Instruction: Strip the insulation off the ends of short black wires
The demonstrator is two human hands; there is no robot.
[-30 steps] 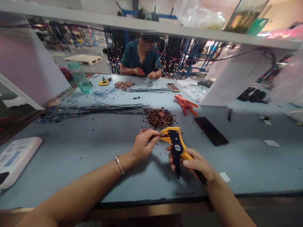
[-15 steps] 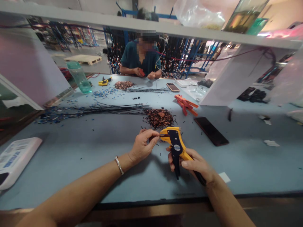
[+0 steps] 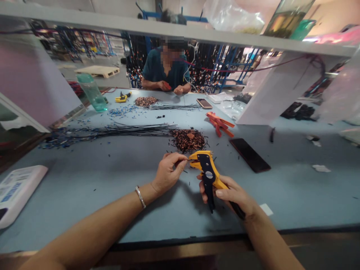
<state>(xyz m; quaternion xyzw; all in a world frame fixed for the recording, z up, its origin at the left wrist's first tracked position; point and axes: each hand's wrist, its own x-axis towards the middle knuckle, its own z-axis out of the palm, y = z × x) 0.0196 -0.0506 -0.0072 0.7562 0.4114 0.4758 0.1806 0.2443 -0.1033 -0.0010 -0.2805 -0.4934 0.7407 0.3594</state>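
Between the thumb and fingers of my left hand (image 3: 171, 169) is a thin dark wire (image 3: 189, 160), its tip at the jaws of a wire stripper. My right hand (image 3: 233, 195) grips that yellow and dark blue wire stripper (image 3: 208, 169) by its handles, jaws pointing left toward my left hand. Just beyond the tool lies a pile of short copper and black pieces (image 3: 188, 140). A bundle of long black wires (image 3: 132, 130) stretches left from this pile, with blue bits around its far-left end.
A dark phone (image 3: 249, 155) and orange-red pliers (image 3: 219, 123) lie to the right. Across the table a person (image 3: 165, 67) holds a red tool. At left are a white device (image 3: 24, 191) and a green bottle (image 3: 91, 92). A shelf (image 3: 112, 29) crosses overhead.
The view has shifted slightly, so everything sits a little further left. Both hands keep nearly the same pose, the wire still at the stripper's jaws.
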